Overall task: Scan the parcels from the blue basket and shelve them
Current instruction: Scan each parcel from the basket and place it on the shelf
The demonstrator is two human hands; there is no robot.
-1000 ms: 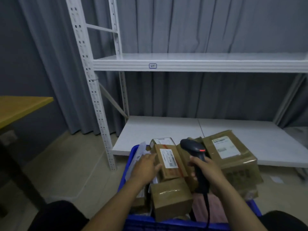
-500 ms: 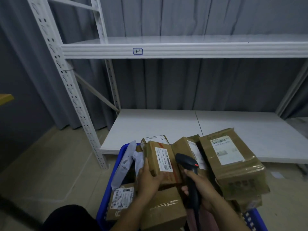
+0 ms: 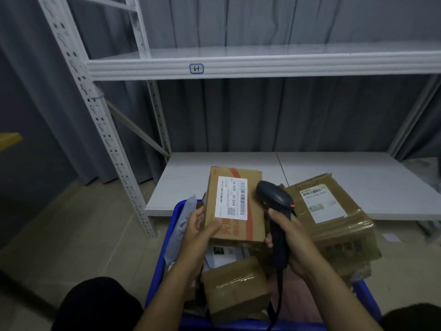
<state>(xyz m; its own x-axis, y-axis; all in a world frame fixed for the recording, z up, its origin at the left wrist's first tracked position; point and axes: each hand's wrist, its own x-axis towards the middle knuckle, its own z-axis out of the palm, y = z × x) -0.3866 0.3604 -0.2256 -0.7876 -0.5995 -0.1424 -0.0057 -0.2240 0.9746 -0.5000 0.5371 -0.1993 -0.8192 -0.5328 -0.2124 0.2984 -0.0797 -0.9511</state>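
Two hands work above the blue basket (image 3: 175, 217). Left hand (image 3: 199, 226) grips a box (image 3: 235, 204), label up for reading; right hand (image 3: 290, 237) clasps the scanner (image 3: 274, 204) beside it.

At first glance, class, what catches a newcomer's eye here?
First, the cardboard parcel with its white label, held up centre frame by the left hand. Beside it, the right hand grips a black scanner. Behind stand bare white shelves, one tagged 61.

I read this as parcel storeroom: white slotted-steel shelving rack (image 3: 100, 125), shelf tag "61" (image 3: 196, 68), grey curtain (image 3: 262, 115) backdrop, blue basket (image 3: 175, 225) of labelled cartons (image 3: 235, 204), handheld barcode scanner (image 3: 276, 211).
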